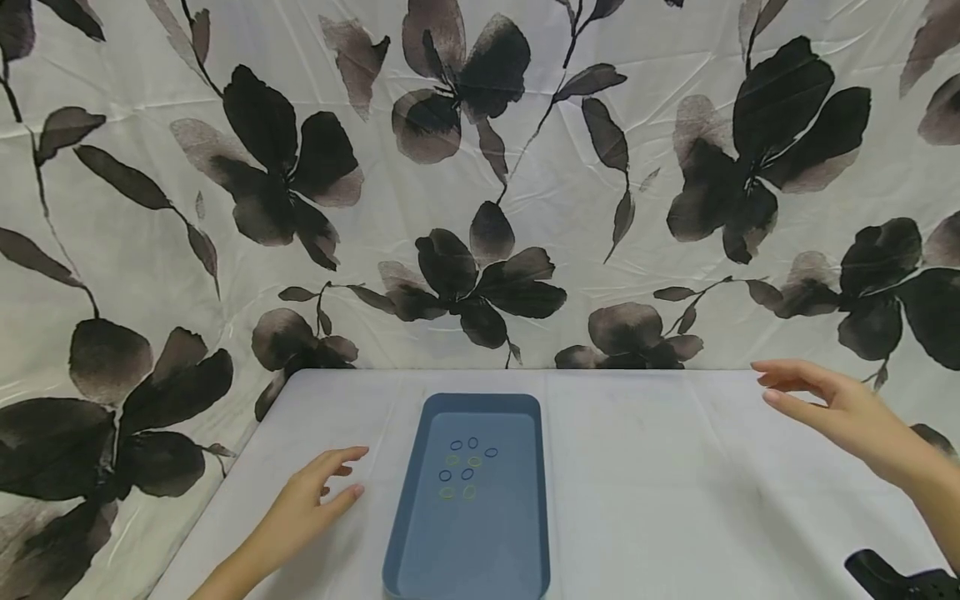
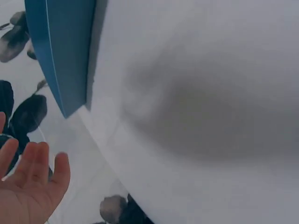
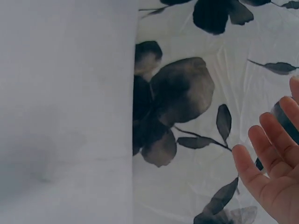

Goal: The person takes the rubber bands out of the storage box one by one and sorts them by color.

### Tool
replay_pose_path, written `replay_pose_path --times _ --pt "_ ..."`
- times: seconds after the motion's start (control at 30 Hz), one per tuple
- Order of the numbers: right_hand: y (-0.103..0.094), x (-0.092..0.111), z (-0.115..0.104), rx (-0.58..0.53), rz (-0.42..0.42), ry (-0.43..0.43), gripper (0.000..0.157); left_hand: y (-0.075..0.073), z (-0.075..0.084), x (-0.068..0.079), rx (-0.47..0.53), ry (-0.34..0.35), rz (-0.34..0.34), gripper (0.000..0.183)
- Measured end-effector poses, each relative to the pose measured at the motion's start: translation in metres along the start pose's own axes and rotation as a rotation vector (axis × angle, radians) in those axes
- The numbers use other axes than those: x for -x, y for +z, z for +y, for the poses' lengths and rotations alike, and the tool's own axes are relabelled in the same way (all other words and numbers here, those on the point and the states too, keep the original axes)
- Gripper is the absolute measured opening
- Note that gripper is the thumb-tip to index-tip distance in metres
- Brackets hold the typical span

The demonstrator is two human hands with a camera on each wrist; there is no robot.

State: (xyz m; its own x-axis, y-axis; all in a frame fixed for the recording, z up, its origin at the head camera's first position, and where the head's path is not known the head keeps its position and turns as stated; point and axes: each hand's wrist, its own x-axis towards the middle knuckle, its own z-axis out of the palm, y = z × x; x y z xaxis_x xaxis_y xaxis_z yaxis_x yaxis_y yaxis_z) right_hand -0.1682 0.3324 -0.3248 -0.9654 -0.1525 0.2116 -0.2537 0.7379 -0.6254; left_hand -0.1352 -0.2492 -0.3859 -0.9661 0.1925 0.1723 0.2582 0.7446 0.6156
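A blue rectangular tray (image 1: 480,554) lies on the table, and several small thin rings (image 1: 468,474), some dark blue and some yellow-green, are spread over its far half. Left of the tray, my left hand (image 1: 309,493) hovers with loosely bent fingers and holds nothing. The left wrist view shows that hand (image 2: 29,186) palm-on, with the side of the tray (image 2: 70,51) near it. Well to the right of the tray, my right hand (image 1: 840,408) is raised over the table's far right part. Its relaxed fingers (image 3: 268,147) are bare in the right wrist view.
A white cloth covers the table (image 1: 660,483). Behind it hangs a pale curtain (image 1: 600,200) printed with dark flowers. At the lower right corner sits a black object (image 1: 900,577), cut off by the frame's edge.
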Motion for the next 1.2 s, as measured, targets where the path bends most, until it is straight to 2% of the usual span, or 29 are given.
replay_pose_path --times 0.13,0.23,0.3,0.57,0.83,1.2 --pt "0.006 -0.009 -0.006 -0.098 -0.052 0.011 0.046 0.011 0.002 -0.005 0.262 -0.157 -0.077 0.046" --pt "0.013 -0.016 -0.012 -0.155 -0.089 0.016 0.045 0.021 0.001 -0.008 0.396 -0.213 -0.135 0.045" --pt "0.019 -0.022 -0.017 -0.17 -0.115 0.006 0.045 0.027 0.001 -0.009 0.445 -0.237 -0.156 0.045" --pt "0.04 -0.046 -0.04 -0.234 -0.204 -0.056 0.039 0.043 0.001 -0.019 0.476 -0.345 -0.081 0.047" --pt "0.065 -0.063 -0.05 -0.295 -0.313 -0.067 0.038 0.054 -0.001 -0.017 0.523 -0.358 -0.158 0.06" --pt "0.103 -0.082 -0.06 -0.354 -0.412 -0.08 0.036 0.062 0.006 -0.02 0.483 -0.382 -0.113 0.059"
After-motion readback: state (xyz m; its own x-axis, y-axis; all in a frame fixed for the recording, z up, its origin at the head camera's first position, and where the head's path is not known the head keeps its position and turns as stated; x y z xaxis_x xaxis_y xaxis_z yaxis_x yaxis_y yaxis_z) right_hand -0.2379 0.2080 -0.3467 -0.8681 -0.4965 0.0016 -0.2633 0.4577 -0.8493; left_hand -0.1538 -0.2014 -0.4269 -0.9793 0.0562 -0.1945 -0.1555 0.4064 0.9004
